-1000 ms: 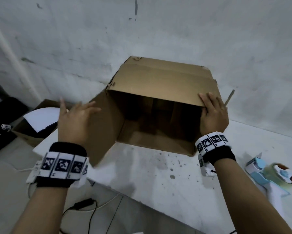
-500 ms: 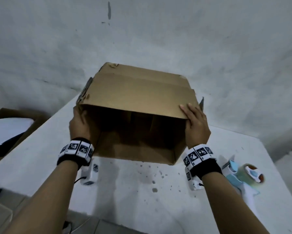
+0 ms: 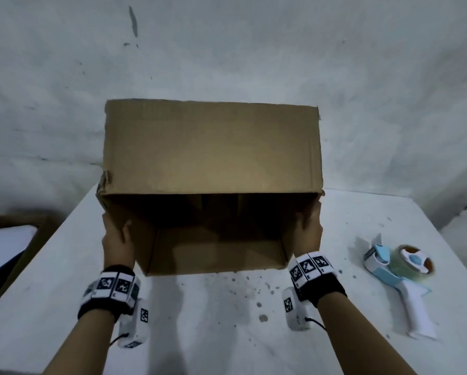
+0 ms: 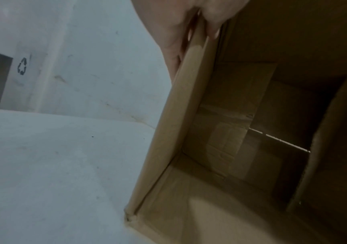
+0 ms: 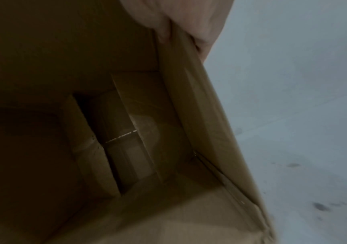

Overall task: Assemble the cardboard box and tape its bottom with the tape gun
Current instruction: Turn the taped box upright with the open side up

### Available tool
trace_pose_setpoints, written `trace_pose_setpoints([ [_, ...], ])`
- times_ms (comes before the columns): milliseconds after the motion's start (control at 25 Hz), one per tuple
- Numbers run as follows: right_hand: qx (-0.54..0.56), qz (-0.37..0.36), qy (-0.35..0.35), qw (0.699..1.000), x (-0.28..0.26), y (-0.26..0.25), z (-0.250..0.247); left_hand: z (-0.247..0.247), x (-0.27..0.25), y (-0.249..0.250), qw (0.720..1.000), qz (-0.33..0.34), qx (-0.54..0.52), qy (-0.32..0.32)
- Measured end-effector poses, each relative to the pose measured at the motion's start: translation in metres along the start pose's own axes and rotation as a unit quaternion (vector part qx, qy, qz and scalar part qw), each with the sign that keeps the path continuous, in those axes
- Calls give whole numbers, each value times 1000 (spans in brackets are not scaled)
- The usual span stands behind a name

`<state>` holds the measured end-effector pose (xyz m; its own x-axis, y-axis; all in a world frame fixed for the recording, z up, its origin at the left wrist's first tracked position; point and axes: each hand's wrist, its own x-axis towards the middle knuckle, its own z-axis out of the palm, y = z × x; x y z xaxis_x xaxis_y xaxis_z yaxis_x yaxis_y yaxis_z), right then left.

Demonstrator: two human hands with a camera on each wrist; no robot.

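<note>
The cardboard box lies on its side on the desk, open mouth toward the person, probably so its folded far-end flaps can be squared before taping. The left hand and right hand each clasp a side wall at the mouth, thumb inside, fingers outside. The tape gun lies right of the box, untouched.

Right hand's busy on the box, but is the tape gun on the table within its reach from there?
Probably yes. The tape gun lies alone on the table just right of the right hand, nothing between them. But that hand now grips the cardboard box side wall, so it must let go first.
</note>
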<state>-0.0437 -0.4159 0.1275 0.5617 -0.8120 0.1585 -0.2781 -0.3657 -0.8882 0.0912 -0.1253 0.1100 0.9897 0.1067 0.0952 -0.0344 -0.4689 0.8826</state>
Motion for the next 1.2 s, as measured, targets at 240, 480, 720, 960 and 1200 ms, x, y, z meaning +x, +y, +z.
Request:
trace_pose_setpoints([
  [240,-16,93,-105,990,-20,31,-1,6,-12,-8,998,-28,14,-46],
  [480,-159,45,-137,977,-22,21,-27,-21,-15,1,993,-24,78,-88],
  [720,-295,-55,-123,946,-19,-27,-63,-53,-14,42,987,47,152,-11],
  [960,-332,-66,-86,937,2,-69,-61,-52,-30,16,993,52,23,-105],
  [1200,-183,16,-154,971,-4,-44,-54,-40,-50,-4,994,-51,82,-58],
])
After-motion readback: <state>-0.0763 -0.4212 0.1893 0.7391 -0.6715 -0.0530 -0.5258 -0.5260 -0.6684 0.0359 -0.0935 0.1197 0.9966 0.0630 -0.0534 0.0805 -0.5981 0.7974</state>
